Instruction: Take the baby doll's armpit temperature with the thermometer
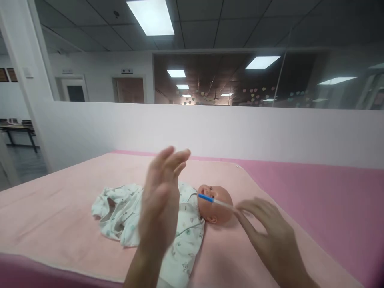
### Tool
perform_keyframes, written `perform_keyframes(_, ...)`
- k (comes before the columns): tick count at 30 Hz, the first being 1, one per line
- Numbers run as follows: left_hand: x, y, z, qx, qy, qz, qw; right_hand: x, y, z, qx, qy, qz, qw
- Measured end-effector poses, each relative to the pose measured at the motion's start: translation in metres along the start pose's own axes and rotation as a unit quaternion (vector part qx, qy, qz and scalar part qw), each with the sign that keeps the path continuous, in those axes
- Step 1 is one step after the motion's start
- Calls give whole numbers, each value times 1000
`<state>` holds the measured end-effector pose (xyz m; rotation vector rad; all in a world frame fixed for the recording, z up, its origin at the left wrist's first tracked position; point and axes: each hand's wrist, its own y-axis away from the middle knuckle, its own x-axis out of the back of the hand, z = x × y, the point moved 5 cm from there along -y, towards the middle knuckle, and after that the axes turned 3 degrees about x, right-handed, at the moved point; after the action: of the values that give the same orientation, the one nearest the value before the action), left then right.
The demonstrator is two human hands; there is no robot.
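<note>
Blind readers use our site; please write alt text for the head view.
A person's right hand holds a blue-ended white stick in front of the face of a baby doll. The doll lies in white patterned clothing on a pale pink sheet; the open left hand is raised, blurred.

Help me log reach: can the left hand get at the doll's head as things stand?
Probably yes: the left hand looks empty, though the blue-tipped stick in the right hand crosses before the doll's head.

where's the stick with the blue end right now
In the head view, just right of centre: the blue-ended stick is held by the right hand, its blue end pointing left, in front of the doll's face as seen here.
</note>
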<state>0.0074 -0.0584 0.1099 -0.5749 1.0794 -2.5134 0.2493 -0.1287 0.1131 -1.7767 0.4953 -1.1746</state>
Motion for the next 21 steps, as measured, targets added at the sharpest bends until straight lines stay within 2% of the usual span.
perform_keyframes(2,-22,-17,2,30,134,-49,989,-15,-42,-6,33,33,-92,995)
perform_keyframes(3,-36,-24,-5,59,196,-88,975,-25,-62,-7,32,59,-156,986)
perform_keyframes(5,-61,-33,-37,166,248,-139,944,-47,-93,-9,32,107,-286,952)
perform_keyframes(7,-83,-29,-80,286,260,-202,900,-65,-114,-13,48,120,-347,929)
perform_keyframes(9,-93,-22,-112,325,221,-256,883,-81,-125,-15,54,106,-368,922)
perform_keyframes(11,-94,-15,-125,292,169,-322,884,-93,-129,-14,45,81,-374,923)
perform_keyframes(14,-93,-7,-118,211,123,-434,867,-105,-126,-9,22,47,-382,923)
perform_keyframes(16,-91,-5,-109,177,109,-477,854,-108,-124,-7,11,32,-377,925)
perform_keyframes(18,-90,-6,-106,173,105,-482,852,-107,-123,-5,6,22,-370,929)
perform_keyframes(21,-88,-9,-113,221,122,-438,863,-106,-122,-6,8,9,-373,928)
